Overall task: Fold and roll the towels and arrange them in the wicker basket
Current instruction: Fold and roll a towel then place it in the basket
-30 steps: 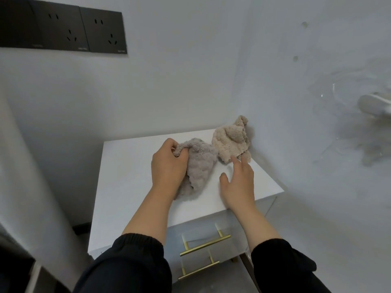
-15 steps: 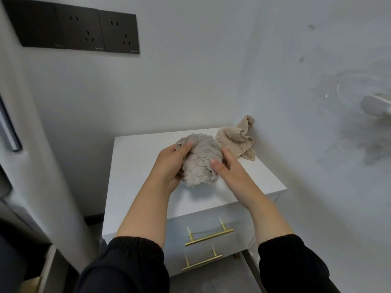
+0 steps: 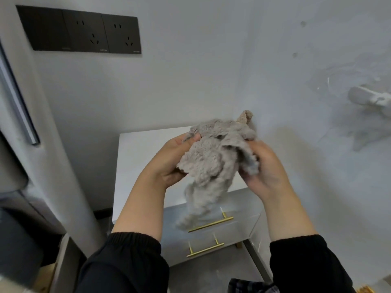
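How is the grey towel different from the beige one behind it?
The grey towel is held up, crumpled, by the left hand and right hand; no hand holds the beige towel. The grey towel shows almost whole; only a tip of the beige towel peeks out above it. Both look fluffy.

There is one wide-angle view, taken from the person's head and facing forward and down into a room corner. The left hand (image 3: pixel 171 163), right hand (image 3: pixel 266 172) and grey towel (image 3: pixel 213 163) sit close to the lens at centre frame. The white cabinet (image 3: pixel 143 153) lies beyond them, and the black sockets (image 3: pixel 84 32) are at upper left.
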The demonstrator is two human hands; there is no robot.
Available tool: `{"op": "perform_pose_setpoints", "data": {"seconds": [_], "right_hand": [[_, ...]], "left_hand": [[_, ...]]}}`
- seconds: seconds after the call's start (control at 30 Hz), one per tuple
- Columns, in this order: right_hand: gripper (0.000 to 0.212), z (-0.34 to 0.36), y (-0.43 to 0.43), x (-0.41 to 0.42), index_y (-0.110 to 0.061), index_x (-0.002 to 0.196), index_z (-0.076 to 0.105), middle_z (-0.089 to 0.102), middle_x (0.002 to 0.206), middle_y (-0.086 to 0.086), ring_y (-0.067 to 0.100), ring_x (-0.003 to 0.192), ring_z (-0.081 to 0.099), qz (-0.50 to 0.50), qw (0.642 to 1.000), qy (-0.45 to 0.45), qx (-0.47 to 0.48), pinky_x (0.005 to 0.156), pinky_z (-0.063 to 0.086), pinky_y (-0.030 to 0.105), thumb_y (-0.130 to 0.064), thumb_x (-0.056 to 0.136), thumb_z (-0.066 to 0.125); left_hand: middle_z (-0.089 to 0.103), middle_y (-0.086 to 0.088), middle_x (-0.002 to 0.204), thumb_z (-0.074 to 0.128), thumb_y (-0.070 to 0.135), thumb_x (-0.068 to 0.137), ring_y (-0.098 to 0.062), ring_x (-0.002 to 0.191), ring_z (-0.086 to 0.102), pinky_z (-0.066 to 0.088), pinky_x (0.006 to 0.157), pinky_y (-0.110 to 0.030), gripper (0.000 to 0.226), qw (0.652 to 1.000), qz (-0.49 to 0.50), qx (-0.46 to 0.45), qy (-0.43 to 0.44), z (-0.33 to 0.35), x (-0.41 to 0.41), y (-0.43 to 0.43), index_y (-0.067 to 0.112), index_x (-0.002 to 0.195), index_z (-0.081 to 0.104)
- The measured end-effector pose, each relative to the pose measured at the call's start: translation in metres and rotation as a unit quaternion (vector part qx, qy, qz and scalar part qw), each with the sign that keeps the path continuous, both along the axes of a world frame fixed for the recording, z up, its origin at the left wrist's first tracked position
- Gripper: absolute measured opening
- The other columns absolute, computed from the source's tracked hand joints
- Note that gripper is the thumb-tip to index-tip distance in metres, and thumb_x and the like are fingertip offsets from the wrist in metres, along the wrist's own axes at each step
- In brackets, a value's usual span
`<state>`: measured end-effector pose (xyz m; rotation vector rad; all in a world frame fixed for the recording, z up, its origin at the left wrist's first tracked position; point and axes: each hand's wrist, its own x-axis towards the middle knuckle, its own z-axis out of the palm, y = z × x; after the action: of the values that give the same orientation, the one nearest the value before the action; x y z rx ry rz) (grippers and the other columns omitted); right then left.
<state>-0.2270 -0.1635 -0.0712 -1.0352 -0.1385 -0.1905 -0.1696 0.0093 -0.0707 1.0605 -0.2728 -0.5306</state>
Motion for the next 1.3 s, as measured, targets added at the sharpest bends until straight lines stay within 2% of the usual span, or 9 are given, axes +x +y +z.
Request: {"op": "perform_pose_setpoints", "data": {"seconds": [0.1,0.17,0.27,0.33,0.5,0.7,0.93,1.13,1.3], "right_hand": [[0.033,0.006,-0.011,-0.008,-0.004,0.089,0.072,0.069,0.088,0.012,0.021,0.087,0.068,0.040,0.991,0.058,0.114,0.085,0.056,0.031,-0.016,0.059,0.081],[0.011,0.003,-0.018,-0.008,-0.005,0.083,0.066,0.066,0.078,0.007,0.010,0.073,0.067,-0.088,0.979,0.151,-0.102,0.068,0.053,0.015,-0.015,0.081,0.067],[0.012,-0.019,-0.026,0.004,-0.006,0.072,0.059,0.054,0.068,0.002,0.017,0.067,0.053,-0.252,0.826,0.189,-0.466,0.051,0.036,0.023,-0.006,0.083,0.053],[0.012,-0.030,-0.026,0.010,-0.015,0.085,0.060,0.053,0.074,-0.002,0.019,0.073,0.050,-0.255,0.776,0.202,-0.541,0.058,0.034,0.026,-0.007,0.082,0.052],[0.027,-0.038,-0.030,0.015,-0.015,0.104,0.063,0.053,0.092,0.002,0.028,0.094,0.054,-0.314,0.710,0.228,-0.588,0.070,0.037,0.028,-0.004,0.083,0.049],[0.035,-0.041,-0.039,0.008,-0.010,0.055,0.040,0.038,0.054,0.004,0.023,0.055,0.038,-0.399,0.717,0.202,-0.535,0.046,0.020,0.029,-0.008,0.089,0.050],[0.040,-0.049,-0.056,0.000,-0.011,0.060,0.030,0.024,0.057,0.003,0.015,0.051,0.020,-0.457,0.749,0.193,-0.439,0.048,0.007,0.028,-0.005,0.089,0.057],[0.041,-0.059,-0.070,-0.003,-0.010,0.053,0.044,0.035,0.051,0.005,0.021,0.050,0.033,-0.422,0.719,0.237,-0.499,0.048,0.018,0.028,-0.020,0.087,0.064],[0.045,-0.062,-0.079,0.004,-0.014,0.051,0.035,0.025,0.050,0.005,0.021,0.047,0.025,-0.377,0.752,0.248,-0.481,0.052,0.017,0.029,-0.018,0.084,0.064]], "left_hand": [[0.070,-0.010,0.101,0.058,0.018,0.078,-0.020,0.089,0.069,0.058,0.077,-0.030,0.034,0.998,-0.041,-0.046,-0.003,0.000,0.006,0.006,0.007,0.109,0.065],[0.071,-0.007,0.096,0.063,0.011,0.076,-0.017,0.082,0.069,0.057,0.071,-0.026,0.031,1.000,-0.006,0.024,-0.007,-0.002,0.015,0.012,0.012,0.106,0.066],[0.067,-0.008,0.092,0.067,-0.005,0.080,-0.020,0.080,0.062,0.052,0.075,-0.028,0.030,0.962,0.067,0.259,-0.061,-0.015,0.026,0.019,0.019,0.097,0.069],[0.063,-0.007,0.082,0.063,-0.008,0.082,-0.015,0.067,0.058,0.050,0.065,-0.021,0.031,0.927,0.122,0.343,-0.089,-0.024,0.025,0.018,0.017,0.098,0.069],[0.066,-0.007,0.081,0.062,-0.007,0.082,-0.014,0.069,0.060,0.048,0.057,-0.017,0.024,0.931,0.221,0.281,-0.073,-0.040,0.027,0.014,0.012,0.092,0.072],[0.061,-0.004,0.062,0.068,0.001,0.082,-0.011,0.052,0.053,0.044,0.050,-0.016,0.014,0.925,0.314,0.213,-0.030,-0.053,0.023,0.020,0.010,0.071,0.068],[0.058,-0.006,0.066,0.063,-0.001,0.085,-0.016,0.059,0.051,0.043,0.055,-0.023,0.019,0.920,0.334,0.203,-0.016,-0.060,0.021,0.032,0.010,0.069,0.064],[0.064,-0.003,0.075,0.067,0.021,0.085,-0.024,0.071,0.057,0.042,0.064,-0.028,0.011,0.778,0.322,0.500,-0.202,-0.057,0.022,0.041,0.011,0.082,0.072],[0.061,-0.007,0.050,0.058,0.004,0.092,-0.020,0.044,0.063,0.050,0.043,-0.024,0.013,0.897,0.283,0.333,-0.069,-0.045,0.021,0.040,0.004,0.080,0.062]]}}
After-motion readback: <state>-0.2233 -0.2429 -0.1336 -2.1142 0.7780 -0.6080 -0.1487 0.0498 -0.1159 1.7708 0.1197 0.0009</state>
